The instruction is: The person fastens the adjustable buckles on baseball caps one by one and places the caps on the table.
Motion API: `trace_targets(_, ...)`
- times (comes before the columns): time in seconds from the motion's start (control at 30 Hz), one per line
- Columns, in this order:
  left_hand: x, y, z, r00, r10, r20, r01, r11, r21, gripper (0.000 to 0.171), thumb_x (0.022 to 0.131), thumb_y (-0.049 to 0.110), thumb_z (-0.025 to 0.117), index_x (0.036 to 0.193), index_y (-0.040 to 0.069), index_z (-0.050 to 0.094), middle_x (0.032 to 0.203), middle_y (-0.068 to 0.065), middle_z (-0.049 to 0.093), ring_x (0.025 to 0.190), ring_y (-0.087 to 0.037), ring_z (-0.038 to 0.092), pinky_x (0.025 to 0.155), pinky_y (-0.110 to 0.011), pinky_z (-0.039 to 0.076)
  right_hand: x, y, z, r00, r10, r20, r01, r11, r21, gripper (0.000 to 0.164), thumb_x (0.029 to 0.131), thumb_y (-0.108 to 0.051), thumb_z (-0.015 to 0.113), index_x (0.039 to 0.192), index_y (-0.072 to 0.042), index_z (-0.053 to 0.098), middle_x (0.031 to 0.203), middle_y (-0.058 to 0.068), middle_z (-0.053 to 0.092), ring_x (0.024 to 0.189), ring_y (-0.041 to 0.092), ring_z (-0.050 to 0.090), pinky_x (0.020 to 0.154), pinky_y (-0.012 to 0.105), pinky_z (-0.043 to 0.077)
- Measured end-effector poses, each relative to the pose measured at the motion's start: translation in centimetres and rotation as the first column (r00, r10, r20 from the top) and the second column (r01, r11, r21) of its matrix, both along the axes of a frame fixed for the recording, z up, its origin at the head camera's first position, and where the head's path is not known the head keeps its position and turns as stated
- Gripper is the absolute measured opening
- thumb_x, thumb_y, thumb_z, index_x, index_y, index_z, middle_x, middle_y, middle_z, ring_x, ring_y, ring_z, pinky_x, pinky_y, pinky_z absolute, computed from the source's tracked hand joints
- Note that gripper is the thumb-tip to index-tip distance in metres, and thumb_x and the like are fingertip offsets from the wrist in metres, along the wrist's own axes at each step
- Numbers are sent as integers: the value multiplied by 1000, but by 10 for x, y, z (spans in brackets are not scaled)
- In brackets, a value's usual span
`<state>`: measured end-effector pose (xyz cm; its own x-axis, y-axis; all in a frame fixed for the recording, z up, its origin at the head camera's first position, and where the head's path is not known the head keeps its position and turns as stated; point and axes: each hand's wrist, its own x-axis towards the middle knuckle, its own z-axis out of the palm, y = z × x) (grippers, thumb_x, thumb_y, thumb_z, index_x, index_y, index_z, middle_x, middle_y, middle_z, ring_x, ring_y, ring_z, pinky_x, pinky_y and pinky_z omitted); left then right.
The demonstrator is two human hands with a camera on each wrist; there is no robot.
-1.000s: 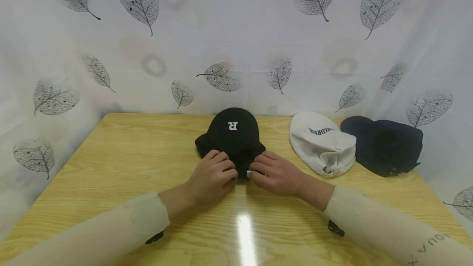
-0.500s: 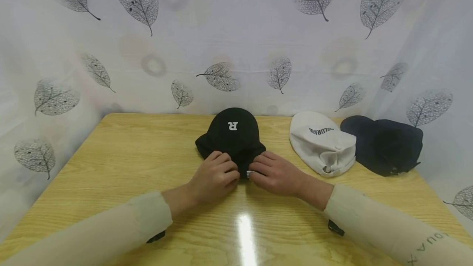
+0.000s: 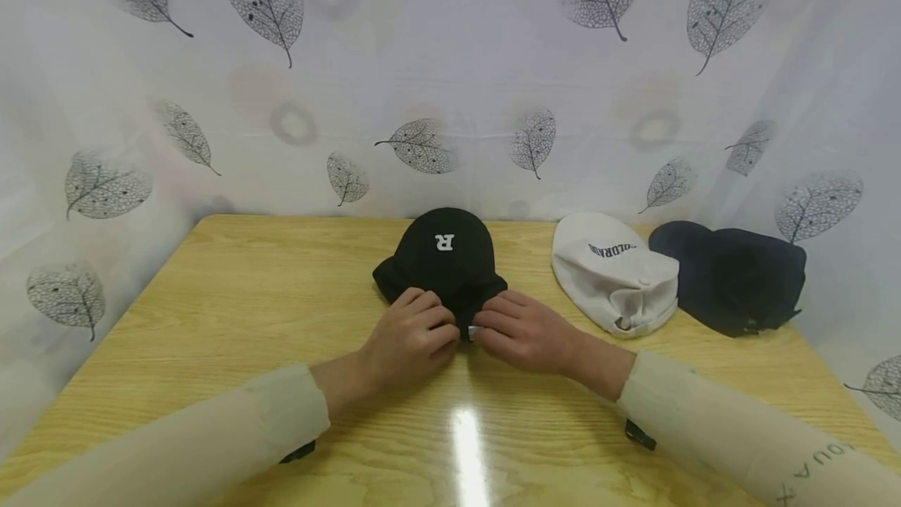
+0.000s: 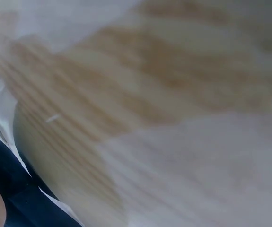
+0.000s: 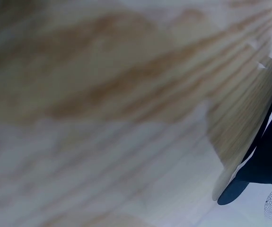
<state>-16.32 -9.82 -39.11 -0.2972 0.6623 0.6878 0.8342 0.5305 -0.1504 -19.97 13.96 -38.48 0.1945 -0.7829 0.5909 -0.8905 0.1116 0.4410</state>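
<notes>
A black baseball cap [image 3: 454, 268] with a white letter R stands near the middle of the table, its near edge towards me. My left hand [image 3: 411, 339] grips that near edge on the left, fingers curled. On the other side, my right hand [image 3: 529, 335] pinches the edge beside a small white tag [image 3: 473, 332]. The fingertips of both hands are partly hidden. In the left wrist view, the dark cap [image 4: 17, 189] shows at the lower left corner; the right wrist view has the cap [image 5: 266, 158] at its right edge.
To the right lies a white cap [image 3: 598, 264] with dark lettering, overlapping a dark navy cap [image 3: 746, 276]. Both rest on the wooden table [image 3: 267, 272]. A white curtain [image 3: 464, 84] with a leaf print hangs behind and at the sides.
My left hand has shifted slightly to the right along the black cap's near edge, closer to my right hand. The cap has barely moved, and the other two caps are still.
</notes>
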Motion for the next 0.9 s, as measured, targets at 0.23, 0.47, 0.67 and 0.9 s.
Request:
trace_targets(0.23, 1, 1, 0, 1000, 15, 6, -15, 1000, -16, 5, 81, 19, 79, 82, 17, 75, 83, 5, 69, 81, -14, 57, 78, -31, 45, 0, -1, 0, 1000, 2, -10, -2, 1000, -2, 10, 97, -11, 60, 93, -5, 67, 95, 6, 71, 86, 20, 64, 75, 33, 51)
trace_targets(0.47, 3, -2, 2, 998, 60, 36, -59, 998, -35, 16, 77, 25, 83, 84, 17, 71, 84, 6, 70, 84, -16, 57, 82, -33, 44, 1, -1, 0, 1000, -6, -10, 6, 1000, -4, 8, 95, -10, 61, 92, -5, 67, 94, 5, 71, 85, 20, 64, 75, 33, 52)
trace_targets(0.67, 2, -5, 3, 993, 82, 80, -77, 995, -62, 11, 78, 19, 80, 81, 16, 70, 83, 5, 69, 84, -17, 55, 81, -34, 43, 1, -1, -1, 1000, -15, 5, 15, 1000, -1, 7, 94, -10, 62, 91, -5, 66, 94, 6, 71, 85, 21, 64, 76, 34, 52)
trace_targets(0.9, 1, -6, 4, 997, 68, 42, -65, 996, -60, 5, 80, 18, 77, 80, 17, 73, 84, 5, 69, 84, -17, 55, 79, -33, 43, 0, -1, -1, 1000, -15, 15, 15, 1000, -5, 8, 95, -10, 61, 91, -5, 67, 93, 6, 71, 84, 21, 64, 75, 34, 52)
